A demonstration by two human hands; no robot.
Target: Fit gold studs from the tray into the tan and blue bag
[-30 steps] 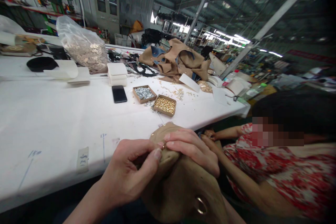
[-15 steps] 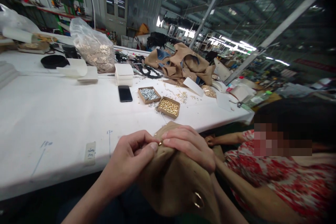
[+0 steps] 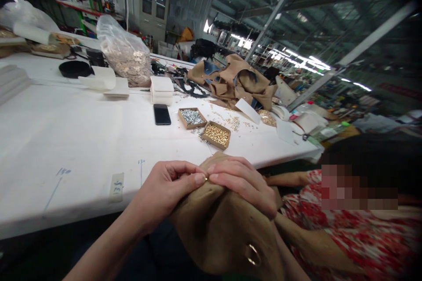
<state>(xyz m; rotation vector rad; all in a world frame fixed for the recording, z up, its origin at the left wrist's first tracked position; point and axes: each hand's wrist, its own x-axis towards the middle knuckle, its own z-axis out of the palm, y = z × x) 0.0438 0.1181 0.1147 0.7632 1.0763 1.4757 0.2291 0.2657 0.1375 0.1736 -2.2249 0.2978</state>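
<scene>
A piece of brown fabric (image 3: 231,228) hangs over my lap, with a gold ring (image 3: 253,254) set in its lower right. My left hand (image 3: 174,189) is closed, thumb and forefinger pinching a small gold stud (image 3: 206,178) at the fabric's upper edge. From the other side, my right hand (image 3: 244,184) grips the fabric, its fingers folded over the top and its fingertips right beside the stud. On the table beyond are a small box of gold studs (image 3: 216,135) and a box of silver metal pieces (image 3: 191,117).
Loose fittings lie scattered near the boxes. A phone (image 3: 162,114), a white roll (image 3: 161,90), a plastic bag of small pieces (image 3: 125,57) and a heap of brown fabric (image 3: 240,79) sit on the white table (image 3: 92,140). A co-worker in a red-patterned top (image 3: 343,232) sits close on my right.
The gold stud shows less now, more covered by my left fingertips, which press closer at the fabric's edge. The whole view has shifted slightly, so the table appears a little further right.
</scene>
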